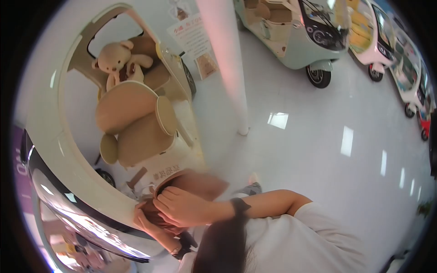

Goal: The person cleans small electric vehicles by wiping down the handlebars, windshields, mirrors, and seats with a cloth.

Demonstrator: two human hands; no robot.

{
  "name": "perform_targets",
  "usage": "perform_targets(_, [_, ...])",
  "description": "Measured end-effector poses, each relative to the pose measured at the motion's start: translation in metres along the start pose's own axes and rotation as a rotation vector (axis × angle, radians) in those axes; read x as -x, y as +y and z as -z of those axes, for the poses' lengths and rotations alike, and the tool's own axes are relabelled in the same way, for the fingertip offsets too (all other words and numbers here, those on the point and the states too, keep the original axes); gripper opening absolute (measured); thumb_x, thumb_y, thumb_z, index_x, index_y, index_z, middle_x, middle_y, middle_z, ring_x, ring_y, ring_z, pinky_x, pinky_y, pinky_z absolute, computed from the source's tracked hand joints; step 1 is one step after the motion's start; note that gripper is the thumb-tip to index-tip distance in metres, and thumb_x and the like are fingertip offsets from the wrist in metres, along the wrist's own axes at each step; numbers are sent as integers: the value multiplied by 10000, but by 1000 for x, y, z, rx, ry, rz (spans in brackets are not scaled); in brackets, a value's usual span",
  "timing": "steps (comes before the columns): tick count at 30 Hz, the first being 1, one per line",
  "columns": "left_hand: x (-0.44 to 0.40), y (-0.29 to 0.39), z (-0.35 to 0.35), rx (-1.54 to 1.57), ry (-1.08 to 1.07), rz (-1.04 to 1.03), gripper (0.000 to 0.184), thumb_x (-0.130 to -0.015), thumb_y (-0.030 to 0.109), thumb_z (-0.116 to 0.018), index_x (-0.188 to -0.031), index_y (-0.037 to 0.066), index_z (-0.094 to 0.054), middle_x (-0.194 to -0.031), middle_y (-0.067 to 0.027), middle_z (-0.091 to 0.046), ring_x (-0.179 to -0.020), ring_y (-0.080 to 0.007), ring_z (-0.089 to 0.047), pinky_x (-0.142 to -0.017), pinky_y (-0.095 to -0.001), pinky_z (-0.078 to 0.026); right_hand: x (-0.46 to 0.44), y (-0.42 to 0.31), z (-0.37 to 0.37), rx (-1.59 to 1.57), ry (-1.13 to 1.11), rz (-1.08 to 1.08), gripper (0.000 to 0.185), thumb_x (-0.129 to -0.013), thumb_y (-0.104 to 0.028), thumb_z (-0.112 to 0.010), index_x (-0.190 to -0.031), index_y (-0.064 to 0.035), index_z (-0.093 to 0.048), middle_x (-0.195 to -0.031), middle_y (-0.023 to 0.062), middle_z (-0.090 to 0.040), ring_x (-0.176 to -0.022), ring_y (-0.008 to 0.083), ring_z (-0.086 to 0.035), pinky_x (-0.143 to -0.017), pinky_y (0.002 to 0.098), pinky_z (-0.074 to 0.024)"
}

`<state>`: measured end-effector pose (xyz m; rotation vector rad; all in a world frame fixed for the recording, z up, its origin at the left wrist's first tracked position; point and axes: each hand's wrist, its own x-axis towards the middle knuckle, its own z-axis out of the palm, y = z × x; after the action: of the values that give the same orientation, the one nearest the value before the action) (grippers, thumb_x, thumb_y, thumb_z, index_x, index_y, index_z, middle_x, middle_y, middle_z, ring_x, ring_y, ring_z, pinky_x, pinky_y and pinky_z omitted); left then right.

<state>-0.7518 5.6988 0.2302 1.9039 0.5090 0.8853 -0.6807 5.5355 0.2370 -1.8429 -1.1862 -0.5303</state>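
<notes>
A brown cloth point(200, 184) is bunched between my hands at the front of a cream three-wheeler; its far end is blurred by motion. My right hand point(180, 205) lies over the cloth with fingers curled into it, a dark band on that wrist. Below and to the left, my left hand point(146, 222) grips the bunched part, a watch on its wrist. Both hands are close together beside the vehicle's body point(120, 200). Just beyond them are the tan front seat point(143, 141) and a teddy bear point(114, 59) on the rear seat.
A white pillar point(227, 59) rises from the glossy floor point(282, 154) to the right of the vehicle. A pale green three-wheeler point(291, 41) stands at the back, with several others at the right. Printed sheets point(193, 34) are near the pillar.
</notes>
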Motion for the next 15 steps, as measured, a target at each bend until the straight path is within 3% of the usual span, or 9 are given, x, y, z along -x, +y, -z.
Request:
perform_targets(2, [-27, -29, 16, -37, -50, 27, 418, -1023, 306, -439, -936, -19, -686, -906, -96, -658, -888, -217, -596, -862, -345, -475, -17, 19, -13, -84, -55, 37, 395, -829, -246, -655, -1098, 41, -623, -976, 119, -624, -898, 260, -594, -840, 346, -471])
perform_targets(7, [-19, -18, -14, 10, 275, 155, 412, -1014, 296, -442, -939, -30, -683, -918, -99, -671, -892, -218, -603, -856, -344, -479, -26, 44, -2, -238, -258, 88, 418, -787, -244, -651, -1073, 60, -621, -936, 119, -634, -857, 248, -617, -821, 321, -478])
perform_targets(10, [-18, -9, -17, -49, 223, 124, 433, -997, 293, -425, -1008, -54, -684, -900, -142, -695, -887, -260, -645, -879, -375, -506, -20, 53, -8, -199, -168, 153, 474, -766, -250, -648, -1118, 66, -618, -957, 119, -642, -874, 237, -623, -824, 327, -478])
perform_targets(11, [-17, -13, -17, -59, 247, 87, 435, -994, 279, -416, -1039, -66, -677, -953, -163, -701, -927, -272, -651, -904, -380, -506, -19, 54, -12, -194, -158, 171, 499, -782, -244, -639, -1167, 72, -607, -986, 126, -648, -906, 232, -631, -835, 331, -477])
perform_targets(15, [-1, 10, -55, -31, 388, 10, 435, -966, 169, -396, -1242, -101, -598, -1215, -233, -661, -1132, -314, -635, -1018, -401, -487, -29, 71, 7, -198, -123, 284, 402, -789, -201, -610, -1113, 34, -645, -1045, 119, -667, -997, 237, -619, -939, 362, -459])
